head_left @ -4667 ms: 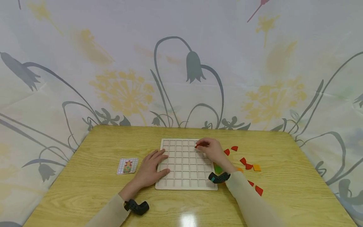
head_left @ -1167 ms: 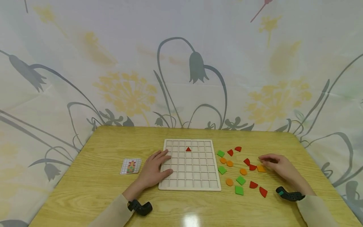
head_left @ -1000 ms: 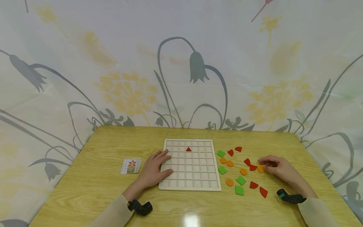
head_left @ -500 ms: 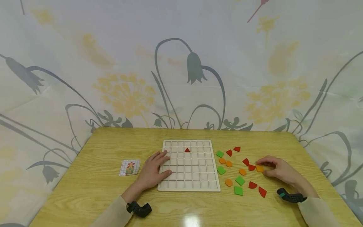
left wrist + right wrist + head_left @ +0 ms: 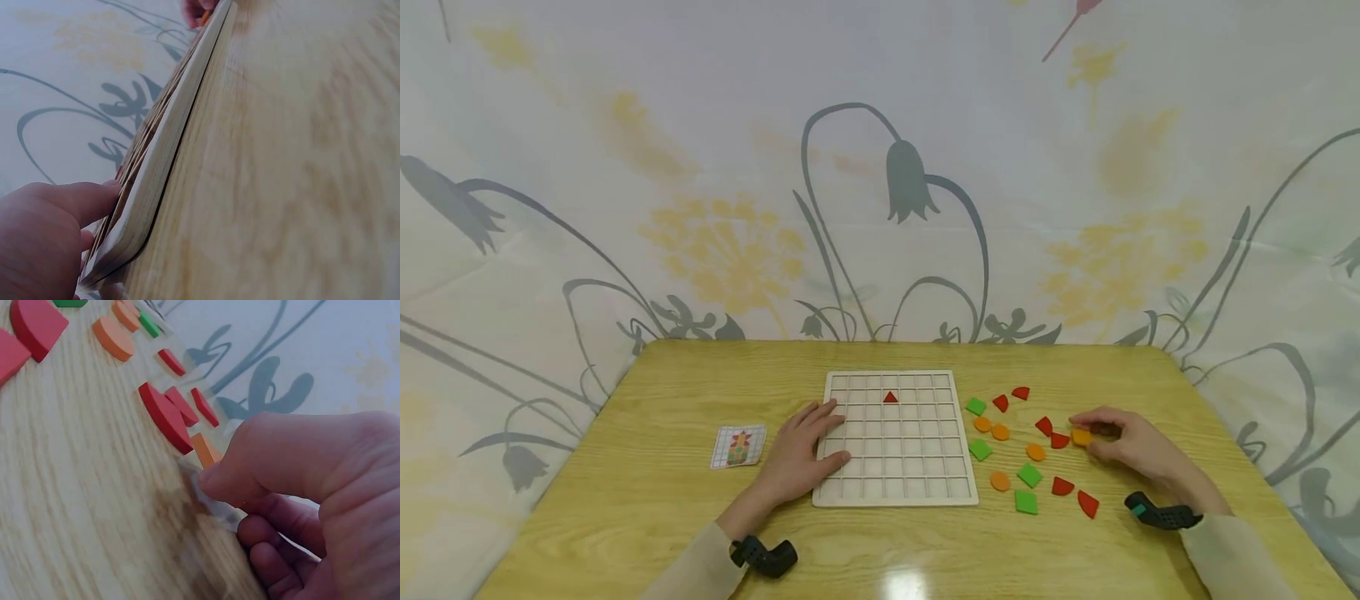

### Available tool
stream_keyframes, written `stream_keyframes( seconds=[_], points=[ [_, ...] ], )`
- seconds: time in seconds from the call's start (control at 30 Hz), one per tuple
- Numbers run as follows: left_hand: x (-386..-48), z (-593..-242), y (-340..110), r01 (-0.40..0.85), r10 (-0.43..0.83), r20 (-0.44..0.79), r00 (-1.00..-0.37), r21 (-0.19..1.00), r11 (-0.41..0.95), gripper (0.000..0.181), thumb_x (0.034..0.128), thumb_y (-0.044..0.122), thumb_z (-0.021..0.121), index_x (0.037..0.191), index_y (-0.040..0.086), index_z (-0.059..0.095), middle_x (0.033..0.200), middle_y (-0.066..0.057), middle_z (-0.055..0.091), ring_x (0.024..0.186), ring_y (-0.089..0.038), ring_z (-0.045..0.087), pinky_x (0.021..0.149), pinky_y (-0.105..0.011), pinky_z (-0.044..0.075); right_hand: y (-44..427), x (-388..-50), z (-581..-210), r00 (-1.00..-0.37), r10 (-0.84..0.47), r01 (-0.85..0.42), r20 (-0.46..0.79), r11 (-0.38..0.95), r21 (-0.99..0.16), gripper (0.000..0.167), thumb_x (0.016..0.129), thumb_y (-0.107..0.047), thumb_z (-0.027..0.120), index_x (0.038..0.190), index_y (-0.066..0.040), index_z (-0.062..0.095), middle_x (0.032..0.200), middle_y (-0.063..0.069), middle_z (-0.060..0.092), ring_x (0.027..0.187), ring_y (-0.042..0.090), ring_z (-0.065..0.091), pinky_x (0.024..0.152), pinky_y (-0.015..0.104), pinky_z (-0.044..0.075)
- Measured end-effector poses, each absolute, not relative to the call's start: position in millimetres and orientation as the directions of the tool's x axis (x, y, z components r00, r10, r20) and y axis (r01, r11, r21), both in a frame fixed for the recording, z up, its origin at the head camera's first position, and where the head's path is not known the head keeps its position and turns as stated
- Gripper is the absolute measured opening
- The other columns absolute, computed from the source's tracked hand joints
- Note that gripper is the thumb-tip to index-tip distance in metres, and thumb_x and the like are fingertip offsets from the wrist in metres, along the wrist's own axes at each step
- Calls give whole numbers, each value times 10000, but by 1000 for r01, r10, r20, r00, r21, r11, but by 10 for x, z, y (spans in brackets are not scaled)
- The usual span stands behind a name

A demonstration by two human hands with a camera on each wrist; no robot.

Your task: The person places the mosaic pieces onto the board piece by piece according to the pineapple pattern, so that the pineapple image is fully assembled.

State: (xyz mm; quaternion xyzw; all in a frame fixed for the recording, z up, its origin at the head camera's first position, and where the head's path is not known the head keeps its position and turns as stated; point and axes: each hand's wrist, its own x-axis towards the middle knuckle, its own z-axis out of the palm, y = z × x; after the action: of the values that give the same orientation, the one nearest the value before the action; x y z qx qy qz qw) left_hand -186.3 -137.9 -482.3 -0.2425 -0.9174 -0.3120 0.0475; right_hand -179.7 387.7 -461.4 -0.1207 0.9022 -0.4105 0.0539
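Note:
In the head view my right hand (image 5: 1131, 439) pinches an orange square tile (image 5: 1081, 437) between thumb and fingers, at the right of the loose tiles. The right wrist view shows the orange tile (image 5: 204, 450) partly covered by the thumb, tipped and close above the wood. My left hand (image 5: 799, 454) rests with straight, spread fingers on the left edge of a white grid board (image 5: 895, 505). In the left wrist view the thumb of the left hand (image 5: 44, 237) lies on the board's edge (image 5: 150, 187). One red triangle (image 5: 891, 397) sits in a cell near the board's top.
Several green squares (image 5: 1029, 476), orange discs (image 5: 1035, 452) and red quarter-circle tiles (image 5: 1062, 486) lie loose right of the board. A card with a gridded picture (image 5: 738, 447) lies left of my left hand. A patterned cloth (image 5: 880, 208) hangs behind the wooden table (image 5: 850, 550).
The red triangle, earlier in my right hand, now sits on the board. The right hand has moved right to the orange square and lifted it slightly. My left hand has stayed on the board.

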Motion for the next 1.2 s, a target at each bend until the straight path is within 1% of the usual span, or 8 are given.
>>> stream_keyframes(
  seconds=[0.2,0.3,0.43,0.67,0.87,0.93,1.1,1.2],
  points=[
    [-1863,-4831,-1405,472,414,235,-879,548,691,545,925,377,680,1381,92,594,1557,-78,403,1457,-361,270,1141,-609,208,3746,-1842,-4549,-952,-284,-282,117,658,-698,346,884,-32,707,1229,-15,684,1153,105,630,929,91,571,757,209,501],
    [-1868,-4832,-1403,466,411,229,-882,544,698,543,925,378,678,1382,98,595,1558,-72,403,1459,-354,268,1142,-605,209,3590,-1857,-4504,-940,-290,-331,179,651,-683,319,889,-24,710,1206,-3,694,1111,88,629,919,118,569,746,211,509],
    [-1870,-4839,-1404,463,408,227,-884,545,699,540,922,373,680,1381,101,595,1557,-73,404,1460,-350,266,1142,-606,205,3308,-1897,-4431,-930,-296,-363,220,633,-684,300,881,-1,701,1181,12,703,1069,72,626,923,163,556,749,217,514],
    [-1865,-4835,-1401,466,411,227,-883,543,699,543,924,375,679,1384,101,592,1559,-77,400,1462,-348,265,1140,-609,212,2820,-2024,-4443,-903,-354,-419,243,599,-683,301,871,7,702,1172,-8,714,1039,56,617,925,214,571,753,265,522],
    [-1847,-4796,-1391,479,414,247,-876,547,687,541,914,352,691,1371,77,599,1542,-107,421,1444,-376,291,1128,-618,224,2402,-2138,-4491,-889,-375,-444,261,573,-689,268,861,-11,716,1123,-61,742,1037,7,631,879,175,575,758,291,519],
    [-1841,-4788,-1388,480,413,251,-876,546,686,545,909,349,694,1370,74,600,1540,-111,423,1440,-380,297,1127,-618,227,2276,-2167,-4515,-883,-387,-453,265,556,-697,251,866,-18,718,1108,-79,747,1055,7,637,889,171,587,766,307,525],
    [-1847,-4794,-1387,468,413,231,-881,541,699,556,914,370,685,1382,86,593,1554,-91,406,1453,-363,279,1143,-600,212,2007,-2233,-4607,-876,-413,-453,251,522,-722,208,883,-32,721,1073,-112,752,1070,12,637,883,165,603,776,320,534],
    [-1855,-4812,-1396,465,413,225,-883,544,698,554,921,382,678,1384,90,591,1558,-83,401,1458,-359,270,1147,-598,205,1854,-2256,-4639,-876,-413,-449,248,516,-729,187,879,-37,722,1043,-120,758,1051,0,640,884,157,605,785,319,534]
  ],
)
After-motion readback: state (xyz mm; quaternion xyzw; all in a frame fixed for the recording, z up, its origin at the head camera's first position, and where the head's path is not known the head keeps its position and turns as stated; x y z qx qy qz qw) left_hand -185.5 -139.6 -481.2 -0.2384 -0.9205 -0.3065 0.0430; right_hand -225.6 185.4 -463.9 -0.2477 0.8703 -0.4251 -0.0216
